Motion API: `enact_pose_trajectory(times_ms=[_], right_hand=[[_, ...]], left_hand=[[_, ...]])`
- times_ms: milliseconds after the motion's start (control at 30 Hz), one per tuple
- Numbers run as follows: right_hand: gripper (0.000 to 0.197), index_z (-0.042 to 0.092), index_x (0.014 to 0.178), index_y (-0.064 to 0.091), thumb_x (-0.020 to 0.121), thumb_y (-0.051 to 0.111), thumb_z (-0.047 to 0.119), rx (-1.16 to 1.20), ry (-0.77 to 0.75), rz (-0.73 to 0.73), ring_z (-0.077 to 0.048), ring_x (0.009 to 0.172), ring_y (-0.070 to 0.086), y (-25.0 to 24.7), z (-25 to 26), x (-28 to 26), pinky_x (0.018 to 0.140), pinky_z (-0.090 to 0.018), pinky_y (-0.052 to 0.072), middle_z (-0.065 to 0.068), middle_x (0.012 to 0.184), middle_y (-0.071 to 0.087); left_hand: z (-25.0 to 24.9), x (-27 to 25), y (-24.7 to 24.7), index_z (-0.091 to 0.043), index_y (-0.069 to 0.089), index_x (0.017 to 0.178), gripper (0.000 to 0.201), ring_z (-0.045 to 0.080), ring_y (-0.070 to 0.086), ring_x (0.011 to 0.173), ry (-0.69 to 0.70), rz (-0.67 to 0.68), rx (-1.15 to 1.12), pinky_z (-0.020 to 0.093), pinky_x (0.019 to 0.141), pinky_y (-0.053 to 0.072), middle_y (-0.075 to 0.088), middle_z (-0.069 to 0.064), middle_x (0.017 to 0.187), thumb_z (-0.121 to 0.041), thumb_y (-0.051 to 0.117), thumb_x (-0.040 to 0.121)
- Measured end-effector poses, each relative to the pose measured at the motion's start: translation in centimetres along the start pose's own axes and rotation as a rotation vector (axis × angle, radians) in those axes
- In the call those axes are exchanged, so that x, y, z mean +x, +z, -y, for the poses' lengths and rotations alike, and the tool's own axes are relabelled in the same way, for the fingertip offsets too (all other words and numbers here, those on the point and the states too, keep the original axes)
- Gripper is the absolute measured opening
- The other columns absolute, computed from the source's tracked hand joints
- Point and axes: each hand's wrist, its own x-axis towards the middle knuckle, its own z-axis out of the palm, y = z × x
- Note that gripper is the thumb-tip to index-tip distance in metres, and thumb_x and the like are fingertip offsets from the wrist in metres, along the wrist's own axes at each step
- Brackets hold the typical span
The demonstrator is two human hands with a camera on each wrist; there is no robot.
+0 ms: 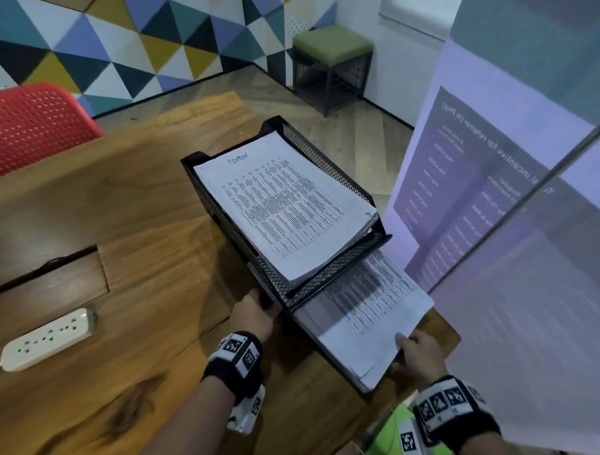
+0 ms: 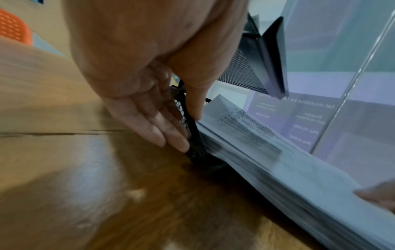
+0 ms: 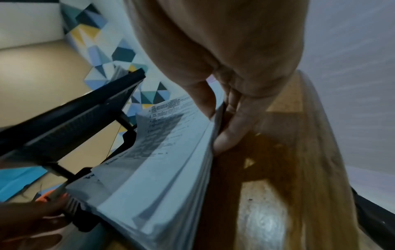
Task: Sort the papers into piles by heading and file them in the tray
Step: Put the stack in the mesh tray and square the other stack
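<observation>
At the bottom of the head view, nearest the camera, two forearms with marker-covered wrist bands reach up the frame toward a black mesh tray that stands right of centre on the wooden table. The right hand, lower right, pinches the near corner of a thick stack of papers: the thumb lies on the top sheet and the fingers curl beneath its edge. That stack sits partly inside the tray's lower tier and juts well out toward the bottom of the frame. The left hand, just left of it, steadies the tray: straight fingers press flat against the outside of the mesh side wall while the thumb reaches over toward the inside; whether it truly grips the wall, I cannot tell.

The upper tier already holds another pile, its handwritten heading facing away from the camera. No loose sheets show on the table, so sorting looks finished and filing seems nearly done. What appears left is to slide the lower stack fully home and square its splayed edges.

A white power strip lies at the lower left and a red chair stands at the upper left
</observation>
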Motion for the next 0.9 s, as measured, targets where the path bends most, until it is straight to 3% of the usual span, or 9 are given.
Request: enact_pose_trajectory(times_ms=[133, 267, 300, 400, 467, 567, 667, 767, 900], right_hand=[[0.016, -0.003, 0.084, 0.053, 0.097, 0.054, 0.006, 0.157, 0.017, 0.044, -0.027, 0.057, 0.055, 1.6, 1.9, -0.6, 0.052, -0.032, 0.045, -0.015, 0.070, 0.054], [0.003, 0.001, 0.098, 0.055, 0.095, 0.055, 0.001, 0.258, 0.043, 0.182, -0.031, 0.069, 0.065, 5.2, 4.2, -0.9, 0.057, -0.035, 0.056, -0.017, 0.087, 0.063], [0.010, 0.003, 0.104, 0.054, 0.095, 0.054, 0.001, 0.222, 0.039, 0.222, -0.032, 0.069, 0.064, 6.1, 4.6, -0.7, 0.060, -0.039, 0.058, -0.018, 0.090, 0.062], [0.023, 0.009, 0.118, 0.052, 0.096, 0.053, 0.013, -0.085, -0.109, 0.240, -0.033, 0.070, 0.065, 8.5, 6.0, 0.6, 0.069, -0.053, 0.058, -0.018, 0.096, 0.065], [0.026, 0.008, 0.118, 0.058, 0.096, 0.052, 0.020, -0.453, -0.267, 0.117, -0.035, 0.093, 0.066, 9.4, 7.5, 1.5, 0.084, -0.043, 0.055, -0.018, 0.108, 0.068], [0.030, 0.005, 0.117, 0.061, 0.097, 0.052, 0.025, -0.712, -0.347, 0.027, -0.037, 0.107, 0.061, 10.0, 9.7, 1.3, 0.083, -0.032, 0.046, -0.020, 0.115, 0.066], [0.030, 0.002, 0.114, 0.060, 0.097, 0.052, 0.025, -0.851, -0.391, 0.024, -0.035, 0.108, 0.061, 10.8, 10.0, 1.3, 0.084, -0.032, 0.046, -0.019, 0.115, 0.066], [0.029, 0.004, 0.116, 0.061, 0.096, 0.053, 0.023, -0.818, -0.386, 0.040, -0.033, 0.111, 0.060, 11.3, 9.6, 0.4, 0.083, -0.028, 0.044, -0.017, 0.118, 0.065], [0.023, 0.011, 0.104, 0.064, 0.095, 0.056, 0.031, -0.719, -0.359, 0.111, -0.030, 0.096, 0.062, 11.9, 8.3, -2.2, 0.085, -0.032, 0.048, -0.013, 0.103, 0.066]], left_hand=[[0.1, 0.7, 0.4, -0.007, 0.057, 0.124, 0.039, 0.034, 0.066, 0.104, -0.007, 0.024, 0.005, 0.030, 0.069, 0.043, 0.069, 0.015, 0.118, -0.030, 0.064, 0.094], [0.5, 1.1, 0.3, -0.008, 0.056, 0.122, 0.036, 0.035, 0.065, 0.104, -0.003, 0.058, 0.008, 0.029, 0.071, 0.042, 0.069, 0.016, 0.118, -0.032, 0.060, 0.095], [0.4, 1.1, 0.1, -0.008, 0.056, 0.121, 0.036, 0.034, 0.065, 0.103, -0.002, 0.066, 0.016, 0.029, 0.070, 0.041, 0.069, 0.015, 0.117, -0.034, 0.058, 0.096], [0.7, 1.7, -0.3, -0.010, 0.057, 0.123, 0.038, 0.032, 0.065, 0.105, 0.003, 0.094, 0.022, 0.028, 0.070, 0.041, 0.068, 0.014, 0.119, -0.039, 0.055, 0.098], [1.2, 2.1, -0.5, -0.010, 0.055, 0.129, 0.046, 0.032, 0.064, 0.110, 0.009, 0.126, 0.029, 0.030, 0.075, 0.045, 0.067, 0.013, 0.125, -0.043, 0.055, 0.097], [1.9, 2.0, -1.1, -0.008, 0.049, 0.138, 0.062, 0.030, 0.066, 0.107, 0.001, 0.153, 0.030, 0.035, 0.082, 0.053, 0.066, 0.015, 0.127, -0.053, 0.053, 0.095], [3.2, 1.5, -1.7, -0.012, 0.056, 0.119, 0.050, 0.024, 0.065, 0.083, 0.022, 0.140, 0.045, 0.032, 0.069, 0.051, 0.070, 0.010, 0.106, -0.056, 0.051, 0.095], [5.3, 0.8, -2.5, -0.019, 0.057, 0.094, 0.029, 0.019, 0.062, 0.082, 0.013, 0.082, 0.046, 0.030, 0.067, 0.046, 0.066, 0.002, 0.091, -0.048, 0.054, 0.097], [9.5, -0.8, -3.3, -0.024, 0.060, 0.095, 0.017, 0.011, 0.058, 0.080, -0.050, 0.048, 0.017, 0.025, 0.068, 0.044, 0.062, -0.006, 0.087, -0.041, 0.057, 0.097]])
